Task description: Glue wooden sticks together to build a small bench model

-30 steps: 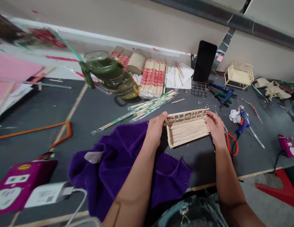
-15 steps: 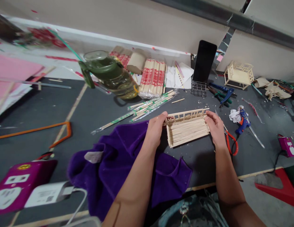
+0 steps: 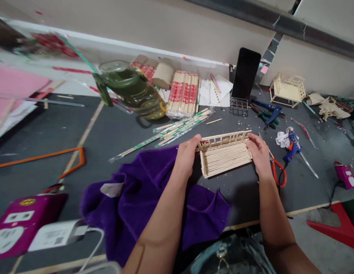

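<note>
Where its floor shows, the model (image 3: 225,160) is a row of pale sticks laid lengthwise side by side, with a low railing of short uprights along the back and a raised edge at the left end. It is over the grey table (image 3: 242,207), between the hands, near the purple cloth (image 3: 137,190) and the wrapped chopsticks (image 3: 181,128); whether its underside touches the table cannot be told. The left hand (image 3: 186,155), mostly closed, grips the back left corner, its fingers largely hidden. The right hand (image 3: 259,153), partly curled, holds the right end, just beside a red-handled tool (image 3: 284,176).
</note>
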Available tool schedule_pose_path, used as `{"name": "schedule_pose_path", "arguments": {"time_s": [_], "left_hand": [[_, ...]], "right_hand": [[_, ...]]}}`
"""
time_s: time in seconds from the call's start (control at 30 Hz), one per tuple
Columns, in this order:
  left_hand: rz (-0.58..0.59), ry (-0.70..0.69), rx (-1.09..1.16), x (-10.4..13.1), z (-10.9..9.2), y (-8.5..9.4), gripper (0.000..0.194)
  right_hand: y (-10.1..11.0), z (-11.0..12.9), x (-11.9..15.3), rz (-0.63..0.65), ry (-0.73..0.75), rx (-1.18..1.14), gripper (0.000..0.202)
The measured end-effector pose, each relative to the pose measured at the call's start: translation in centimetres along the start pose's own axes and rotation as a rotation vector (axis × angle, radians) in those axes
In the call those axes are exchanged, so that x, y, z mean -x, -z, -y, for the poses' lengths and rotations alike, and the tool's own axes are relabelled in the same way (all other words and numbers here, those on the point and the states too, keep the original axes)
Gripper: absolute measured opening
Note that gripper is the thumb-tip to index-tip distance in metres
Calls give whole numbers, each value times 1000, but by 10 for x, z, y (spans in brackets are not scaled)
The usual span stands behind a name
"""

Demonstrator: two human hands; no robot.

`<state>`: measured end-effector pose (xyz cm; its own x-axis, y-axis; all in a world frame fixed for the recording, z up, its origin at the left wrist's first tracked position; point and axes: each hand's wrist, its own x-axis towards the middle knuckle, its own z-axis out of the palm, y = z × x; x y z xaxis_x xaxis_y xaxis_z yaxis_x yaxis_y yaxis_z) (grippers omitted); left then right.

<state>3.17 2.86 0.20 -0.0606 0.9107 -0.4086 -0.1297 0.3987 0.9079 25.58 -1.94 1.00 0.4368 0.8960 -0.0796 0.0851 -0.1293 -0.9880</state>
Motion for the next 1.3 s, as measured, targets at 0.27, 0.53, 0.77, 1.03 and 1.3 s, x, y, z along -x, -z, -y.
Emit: {"name": "schedule_pose_path", "arguments": {"time_s": [0.27,0.53,0.77,1.03,1.3], "left_hand": [[7,-1,-10,1,-1,0,47],[9,-13,-14,-1,1,1,47],[17,-18,-4,-1,1,1,49],[36,-29,7,-2,0,-1,48],[28,-74,-14,-3,1,-2,54]], "right_hand": [[0,-1,-1,-1,12,11,37],[0,-4,-2,1,7,5,38],[2,-6,-2,15,21,18,41],[9,-6,1,-52,289,170,51],[9,3,6,78,699,636,60]]}}
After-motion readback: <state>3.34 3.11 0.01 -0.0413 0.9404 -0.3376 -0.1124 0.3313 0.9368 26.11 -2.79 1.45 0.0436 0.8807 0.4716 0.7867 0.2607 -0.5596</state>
